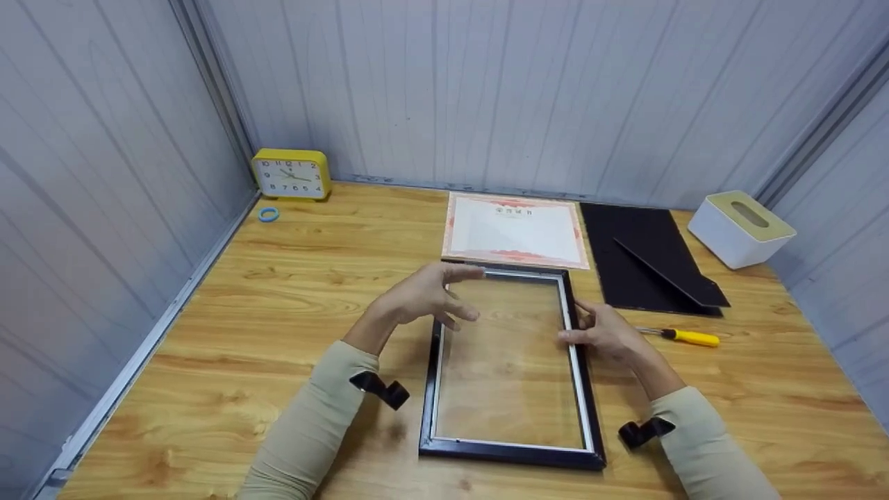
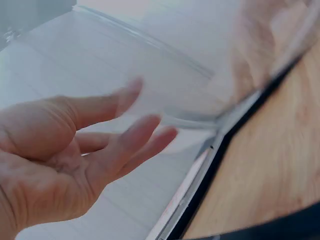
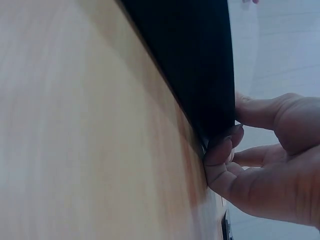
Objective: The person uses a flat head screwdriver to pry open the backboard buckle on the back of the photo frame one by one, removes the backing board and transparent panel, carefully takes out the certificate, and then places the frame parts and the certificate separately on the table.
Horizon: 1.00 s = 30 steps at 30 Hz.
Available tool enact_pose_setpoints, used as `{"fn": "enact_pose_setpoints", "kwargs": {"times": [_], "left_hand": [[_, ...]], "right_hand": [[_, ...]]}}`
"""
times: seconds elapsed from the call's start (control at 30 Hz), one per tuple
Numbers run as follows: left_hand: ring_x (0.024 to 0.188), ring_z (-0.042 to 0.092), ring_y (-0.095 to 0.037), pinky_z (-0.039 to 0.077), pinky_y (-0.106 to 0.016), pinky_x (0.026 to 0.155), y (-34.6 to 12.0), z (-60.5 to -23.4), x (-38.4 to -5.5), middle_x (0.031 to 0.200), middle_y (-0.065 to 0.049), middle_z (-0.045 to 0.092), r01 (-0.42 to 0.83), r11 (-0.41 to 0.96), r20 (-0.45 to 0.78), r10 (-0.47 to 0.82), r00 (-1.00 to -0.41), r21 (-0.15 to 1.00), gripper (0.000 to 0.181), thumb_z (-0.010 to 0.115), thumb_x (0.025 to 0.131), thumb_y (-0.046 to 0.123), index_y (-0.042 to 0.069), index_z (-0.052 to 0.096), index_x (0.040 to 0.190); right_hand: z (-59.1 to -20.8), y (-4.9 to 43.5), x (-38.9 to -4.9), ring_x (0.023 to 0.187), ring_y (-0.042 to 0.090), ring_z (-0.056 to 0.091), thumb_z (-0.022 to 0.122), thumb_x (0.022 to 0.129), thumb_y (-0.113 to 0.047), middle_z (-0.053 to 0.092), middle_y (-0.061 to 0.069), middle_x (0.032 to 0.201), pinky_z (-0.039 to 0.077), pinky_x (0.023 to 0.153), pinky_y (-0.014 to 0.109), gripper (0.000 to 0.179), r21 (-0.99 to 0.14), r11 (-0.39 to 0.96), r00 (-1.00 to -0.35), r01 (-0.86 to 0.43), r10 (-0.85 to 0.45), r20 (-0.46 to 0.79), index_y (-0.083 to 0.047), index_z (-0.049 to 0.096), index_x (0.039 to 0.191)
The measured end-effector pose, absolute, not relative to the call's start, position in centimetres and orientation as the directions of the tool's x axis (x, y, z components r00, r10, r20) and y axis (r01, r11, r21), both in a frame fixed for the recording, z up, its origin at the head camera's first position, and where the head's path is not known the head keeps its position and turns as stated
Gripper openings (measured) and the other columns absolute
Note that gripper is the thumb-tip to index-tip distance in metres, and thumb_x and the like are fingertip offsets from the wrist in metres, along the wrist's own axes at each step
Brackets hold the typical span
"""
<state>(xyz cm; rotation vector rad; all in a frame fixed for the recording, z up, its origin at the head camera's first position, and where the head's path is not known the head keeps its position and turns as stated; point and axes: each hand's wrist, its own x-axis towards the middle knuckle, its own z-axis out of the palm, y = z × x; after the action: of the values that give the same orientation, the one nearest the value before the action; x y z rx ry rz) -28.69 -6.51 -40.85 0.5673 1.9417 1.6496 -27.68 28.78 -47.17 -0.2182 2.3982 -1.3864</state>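
Note:
A dark picture frame with a silver inner edge lies on the table, and a clear pane fills its opening. My left hand hovers over the frame's upper left side, fingers spread and thumb apart, with nothing visible between them; the left wrist view shows the palm and loosely bent fingers. At the right side of the frame, my right hand grips the border, thumb over the inner edge and fingers curled against the outer side. That dark border fills the middle of the right wrist view.
Behind the frame lies a certificate with a red patterned border. To its right is a black backing board with a folded stand. A yellow-handled screwdriver, white tissue box, yellow clock and blue ring are farther out.

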Motion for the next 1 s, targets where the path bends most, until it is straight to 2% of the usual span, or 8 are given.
{"fn": "enact_pose_setpoints", "kwargs": {"times": [0.1,0.2,0.33,0.5,0.67,0.8,0.93,1.0], "left_hand": [[0.100,0.069,-0.030,0.060,-0.038,0.071,-7.8,-40.4,-29.1,0.159,-0.005,0.036,0.019,0.149,-0.085,0.659,-0.747,0.989,0.075,0.071,0.089,-0.004,0.010,0.038,0.155],[0.102,0.067,-0.033,0.060,-0.036,0.068,-9.9,-39.8,-29.8,0.160,-0.004,0.034,0.098,0.139,-0.015,0.647,-0.763,0.985,0.077,0.070,0.090,-0.004,0.013,0.035,0.157],[0.105,0.066,-0.035,0.059,-0.031,0.062,-13.5,-39.2,-31.0,0.159,-0.006,0.036,0.154,0.098,0.071,0.572,-0.817,0.983,0.077,0.069,0.090,-0.004,0.016,0.035,0.157],[0.094,0.068,-0.028,0.054,-0.023,0.056,-18.5,-39.9,-32.4,0.157,-0.011,0.039,0.129,0.050,0.094,0.435,-0.895,0.990,0.074,0.062,0.094,-0.007,0.016,0.033,0.157],[0.096,0.068,-0.022,0.056,-0.023,0.058,-23.2,-40.3,-34.3,0.156,-0.015,0.037,0.033,0.024,0.024,0.313,-0.949,0.999,0.073,0.057,0.096,-0.010,0.019,0.032,0.158],[0.092,0.067,-0.016,0.054,-0.022,0.060,-26.5,-40.2,-35.7,0.155,-0.016,0.037,-0.082,0.053,-0.091,0.211,-0.973,0.995,0.070,0.053,0.099,-0.008,0.023,0.033,0.158],[0.090,0.067,-0.013,0.053,-0.021,0.064,-28.9,-40.8,-36.5,0.160,-0.014,0.027,-0.245,0.108,-0.258,0.141,-0.956,0.964,0.071,0.052,0.100,-0.007,0.025,0.029,0.160],[0.093,0.067,-0.013,0.053,-0.022,0.069,-29.5,-41.4,-36.8,0.161,-0.012,0.028,-0.313,0.161,-0.333,0.113,-0.936,0.936,0.073,0.052,0.100,-0.007,0.026,0.027,0.160]], "right_hand": [[-47.1,28.8,-27.7,0.081,0.020,0.062,0.077,0.089,-0.011,0.064,0.016,0.097,0.053,0.070,0.029,0.090,-0.862,0.502,-0.921,0.070,-0.298,-0.249,0.002,0.020,0.157],[-47.0,28.8,-27.7,0.079,0.018,0.062,0.077,0.089,-0.011,0.063,0.016,0.095,0.053,0.069,0.029,0.092,-0.862,0.500,-0.921,0.081,-0.293,-0.257,0.003,0.018,0.157],[-47.0,28.7,-27.7,0.079,0.018,0.062,0.076,0.090,-0.009,0.065,0.017,0.095,0.053,0.069,0.028,0.092,-0.873,0.481,-0.919,0.076,-0.306,-0.249,0.005,0.016,0.157],[-47.0,28.8,-27.5,0.080,0.016,0.062,0.076,0.090,-0.007,0.065,0.015,0.095,0.053,0.070,0.026,0.091,-0.887,0.458,-0.916,0.065,-0.326,-0.236,0.005,0.015,0.157],[-46.9,29.0,-27.3,0.077,0.015,0.059,0.076,0.088,-0.005,0.061,0.011,0.090,0.050,0.068,0.024,0.091,-0.885,0.462,-0.921,0.055,-0.319,-0.224,0.006,0.016,0.156],[-46.8,29.1,-27.4,0.080,0.015,0.062,0.076,0.089,-0.005,0.065,0.013,0.095,0.052,0.070,0.024,0.091,-0.890,0.453,-0.919,0.054,-0.326,-0.221,0.006,0.015,0.156],[-47.0,28.9,-27.6,0.082,0.016,0.064,0.076,0.089,-0.005,0.068,0.018,0.101,0.054,0.071,0.026,0.092,-0.892,0.449,-0.916,0.056,-0.332,-0.225,0.005,0.015,0.157],[-47.1,28.7,-27.7,0.083,0.017,0.064,0.077,0.089,-0.006,0.068,0.020,0.103,0.054,0.072,0.026,0.092,-0.888,0.456,-0.914,0.057,-0.335,-0.231,0.006,0.015,0.156]]}}
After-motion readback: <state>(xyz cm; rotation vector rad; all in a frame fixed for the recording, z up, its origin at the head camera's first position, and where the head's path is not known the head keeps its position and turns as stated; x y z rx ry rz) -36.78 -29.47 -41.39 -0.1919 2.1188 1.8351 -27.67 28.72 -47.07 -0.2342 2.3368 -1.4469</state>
